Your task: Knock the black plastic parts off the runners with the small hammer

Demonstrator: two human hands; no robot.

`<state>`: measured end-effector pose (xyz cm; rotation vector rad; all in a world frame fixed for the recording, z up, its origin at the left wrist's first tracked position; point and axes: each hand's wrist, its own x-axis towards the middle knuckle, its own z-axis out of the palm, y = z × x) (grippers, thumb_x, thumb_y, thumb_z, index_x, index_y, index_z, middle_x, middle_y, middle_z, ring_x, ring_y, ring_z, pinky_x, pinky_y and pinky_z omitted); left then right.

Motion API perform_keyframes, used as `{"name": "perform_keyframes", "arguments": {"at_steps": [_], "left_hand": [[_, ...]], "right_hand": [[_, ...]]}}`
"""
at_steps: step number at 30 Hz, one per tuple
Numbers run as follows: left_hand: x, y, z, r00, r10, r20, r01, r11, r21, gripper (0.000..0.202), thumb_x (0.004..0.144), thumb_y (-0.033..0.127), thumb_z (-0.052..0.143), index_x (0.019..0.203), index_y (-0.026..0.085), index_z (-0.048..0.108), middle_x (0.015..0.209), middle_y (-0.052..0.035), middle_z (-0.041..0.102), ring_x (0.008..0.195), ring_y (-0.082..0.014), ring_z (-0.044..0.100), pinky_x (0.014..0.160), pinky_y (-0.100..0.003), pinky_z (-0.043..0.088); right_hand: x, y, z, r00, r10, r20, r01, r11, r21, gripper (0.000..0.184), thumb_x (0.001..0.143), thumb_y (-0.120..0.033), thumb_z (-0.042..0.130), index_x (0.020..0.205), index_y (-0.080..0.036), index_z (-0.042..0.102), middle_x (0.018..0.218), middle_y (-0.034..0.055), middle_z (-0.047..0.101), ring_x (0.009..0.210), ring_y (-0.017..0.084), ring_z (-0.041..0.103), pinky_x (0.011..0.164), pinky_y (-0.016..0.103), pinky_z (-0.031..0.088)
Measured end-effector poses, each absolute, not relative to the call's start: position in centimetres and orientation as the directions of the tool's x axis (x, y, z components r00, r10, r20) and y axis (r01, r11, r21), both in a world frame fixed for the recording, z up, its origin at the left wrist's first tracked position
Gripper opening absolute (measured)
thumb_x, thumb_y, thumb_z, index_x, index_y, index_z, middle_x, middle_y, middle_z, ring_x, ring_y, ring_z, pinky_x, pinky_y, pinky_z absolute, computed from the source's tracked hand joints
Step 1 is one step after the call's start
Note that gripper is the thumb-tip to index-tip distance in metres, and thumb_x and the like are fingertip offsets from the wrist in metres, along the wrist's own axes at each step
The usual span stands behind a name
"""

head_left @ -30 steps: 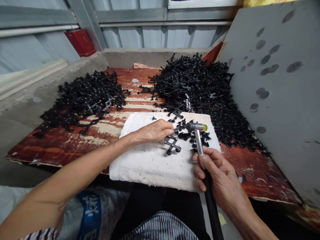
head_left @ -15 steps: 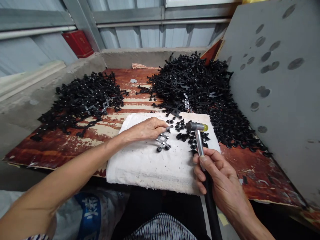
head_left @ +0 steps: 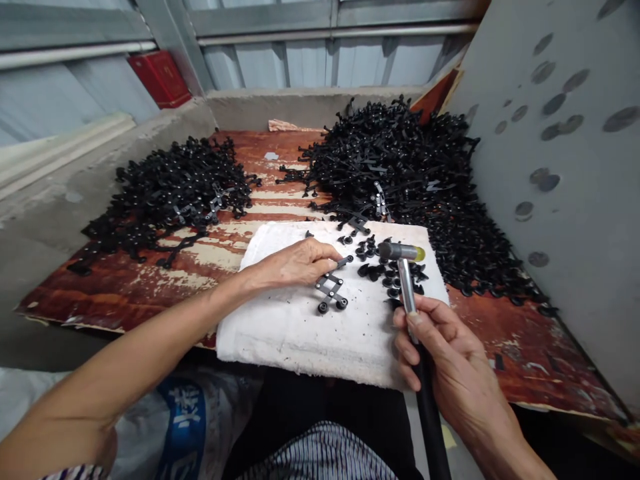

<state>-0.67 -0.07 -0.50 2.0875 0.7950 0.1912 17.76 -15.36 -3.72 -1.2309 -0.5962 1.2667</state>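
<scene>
Showing 2 heaps of black parts [head_left: 410, 167], 1 linkage [head_left: 330, 291] pinched by the left hand [head_left: 293, 265], and 1 hammer [head_left: 400, 252] clamped in the right hand [head_left: 445, 360] just beside it.

Workshop, heaps of black parts [head_left: 400, 167], hammer [head_left: 407, 283]

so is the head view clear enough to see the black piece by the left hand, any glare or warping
Head view: sharp in the middle, the black linked piece at the left hand reads clearly on the white pad; light soft and even, only a shine on the hammer in the right hand; wide-angle bending at the edges; the big black pile loses detail.
</scene>
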Motion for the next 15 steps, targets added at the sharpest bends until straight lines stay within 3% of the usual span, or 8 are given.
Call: {"name": "perform_keyframes", "arguments": {"at_steps": [7, 15], "left_hand": [[-2.9, -1.0, -1.2, 0.698, 0.664, -0.267, 0.516, -0.209, 0.831, 0.024, 0.084, 0.03, 0.049, 0.088, 0.012, 0.065, 0.064, 0.0037, 0.049, 0.058, -0.0082, 0.04, 0.054, -0.021, 0.031], [-2.1, -1.5, -0.7, 0.581, 0.746, -0.325, 0.5, -0.013, 0.866, 0.013, 0.08, 0.021, 0.054, 0.076, 0.012, 0.062, 0.058, 0.0045, 0.048, 0.051, -0.0062, 0.037, 0.048, -0.019, 0.026]], "right_hand": [[17.8, -15.3, -3.6, 0.246, 0.933, -0.263, -0.379, -0.157, -0.912, 0.038, 0.068, -0.044, 0.081, 0.088, -0.021, 0.059, 0.072, -0.0035, 0.058, 0.043, 0.005, 0.043, 0.027, 0.015, 0.038], [17.8, -15.3, -3.9, 0.238, 0.94, -0.247, -0.363, -0.15, -0.92, 0.036, 0.068, -0.042, 0.081, 0.088, -0.022, 0.059, 0.072, -0.0031, 0.059, 0.043, 0.005, 0.044, 0.027, 0.015, 0.038]]}}
